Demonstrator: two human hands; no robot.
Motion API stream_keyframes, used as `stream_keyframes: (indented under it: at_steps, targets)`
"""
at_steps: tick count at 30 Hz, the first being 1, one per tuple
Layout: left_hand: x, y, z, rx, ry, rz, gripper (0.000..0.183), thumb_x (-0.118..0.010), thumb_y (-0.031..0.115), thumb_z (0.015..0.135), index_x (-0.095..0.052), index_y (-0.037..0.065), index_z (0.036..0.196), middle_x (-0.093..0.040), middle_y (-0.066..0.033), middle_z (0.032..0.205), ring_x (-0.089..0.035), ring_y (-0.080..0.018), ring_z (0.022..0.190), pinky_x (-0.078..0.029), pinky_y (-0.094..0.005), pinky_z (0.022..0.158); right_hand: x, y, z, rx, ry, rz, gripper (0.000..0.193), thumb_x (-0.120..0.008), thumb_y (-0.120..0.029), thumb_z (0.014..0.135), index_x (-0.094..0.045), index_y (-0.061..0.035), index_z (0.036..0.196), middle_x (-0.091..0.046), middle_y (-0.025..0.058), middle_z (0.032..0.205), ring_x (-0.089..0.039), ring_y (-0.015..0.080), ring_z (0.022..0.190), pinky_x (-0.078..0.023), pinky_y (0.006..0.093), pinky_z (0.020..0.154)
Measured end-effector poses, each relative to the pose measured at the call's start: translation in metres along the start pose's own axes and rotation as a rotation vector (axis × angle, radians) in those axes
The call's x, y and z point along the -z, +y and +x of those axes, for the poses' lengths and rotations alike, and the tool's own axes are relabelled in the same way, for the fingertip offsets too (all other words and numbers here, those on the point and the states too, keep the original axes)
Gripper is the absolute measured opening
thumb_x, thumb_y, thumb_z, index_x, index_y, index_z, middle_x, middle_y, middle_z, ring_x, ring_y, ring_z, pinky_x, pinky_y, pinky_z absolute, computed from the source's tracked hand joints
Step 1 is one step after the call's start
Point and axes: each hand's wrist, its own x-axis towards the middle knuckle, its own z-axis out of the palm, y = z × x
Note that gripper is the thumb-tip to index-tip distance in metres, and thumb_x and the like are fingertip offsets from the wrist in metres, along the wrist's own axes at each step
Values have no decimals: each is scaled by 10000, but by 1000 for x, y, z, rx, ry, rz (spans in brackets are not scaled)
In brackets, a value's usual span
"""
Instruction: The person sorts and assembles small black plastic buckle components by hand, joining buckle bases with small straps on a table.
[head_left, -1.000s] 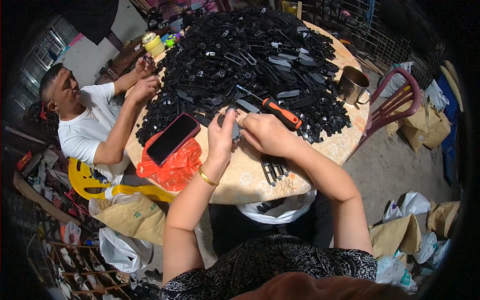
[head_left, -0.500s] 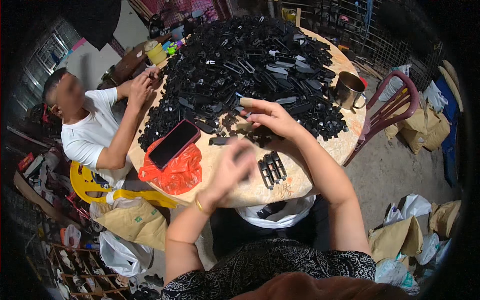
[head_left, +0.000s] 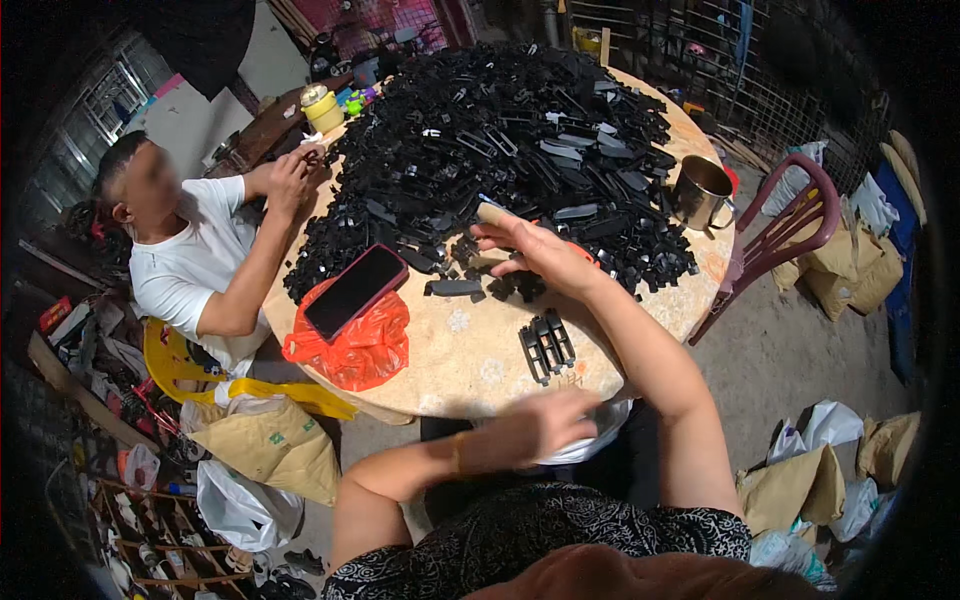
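Note:
My right hand (head_left: pixel 545 255) hovers over the near edge of a big heap of black plastic parts (head_left: pixel 500 130). Its fingers are stretched out and apart, and one fingertip wears a beige cover. I make out nothing held in it. Low at the table's near edge, my left hand (head_left: pixel 548 428) is over a white plastic bag (head_left: pixel 592 440) by my lap. Motion smears its fingers, so any grip is unclear. Between the hands, several long black plastic pieces (head_left: pixel 547 346) lie side by side in a row. A single flat black piece (head_left: pixel 453 288) lies left of my right hand.
A phone (head_left: pixel 356 291) rests on a red plastic bag (head_left: pixel 360 345) at the left. At the right stand a metal mug (head_left: pixel 702 192) and a maroon chair (head_left: pixel 800 212). Across the left side, a person in a white shirt (head_left: pixel 190 260) handles something small at the table edge.
My left hand has swung down and right, from above the table to the white bag. My right hand stays by the heap, its fingers slightly shifted. The whole view has shifted slightly.

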Motion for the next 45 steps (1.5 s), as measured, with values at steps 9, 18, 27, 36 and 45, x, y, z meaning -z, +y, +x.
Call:
stream_keyframes:
  at_steps: [9, 18, 27, 36, 45]
  targets:
    - [99, -47, 59, 204, 905, 440, 100, -590, 64, 794, -570, 6, 872, -591, -135, 787, -589, -282, 668, -470, -367, 609, -15, 3, -10, -5, -138, 248, 827, -364, -611, 864, -51, -107, 1440, -182, 84, 1459, -244, 204, 1318, -236, 390, 1058]
    - [97, -54, 64, 196, 1016, 426, 63, -597, 52, 769, -565, 8, 802, -571, -121, 713, -573, -260, 597, -464, -347, 551, -27, -5, -11, 195, -120, -270, 900, -421, -544, 882, 44, 26, 1401, -114, 203, 1453, -175, 254, 1342, -166, 338, 1078]
    - [86, -47, 58, 40, 805, 386, 105, -621, 26, 723, -543, 5, 790, -557, -112, 715, -557, -240, 580, -454, -326, 534, -34, -6, -4, 184, -62, 149, 929, -483, -556, 835, -22, 7, 1414, -182, 193, 1446, -232, 278, 1322, -197, 365, 1074]
    - [112, -36, 56, 45, 943, 443, 171, -578, -11, 769, -595, -13, 939, -574, -120, 824, -584, -230, 708, -476, -306, 599, -25, -18, -10, 353, 35, -932, 1155, -778, -484, 563, -156, 66, 1366, -263, 263, 1381, -263, 388, 1288, -234, 424, 1058]
    - [107, -45, 56, 18, 818, 873, 171, -611, 31, 727, -582, 2, 894, -549, -118, 777, -539, -282, 726, -464, -360, 656, -40, -15, -14, 364, 228, -1451, 873, -725, -263, 653, -263, 50, 1325, -346, 228, 1337, -383, 359, 1198, -311, 445, 988]
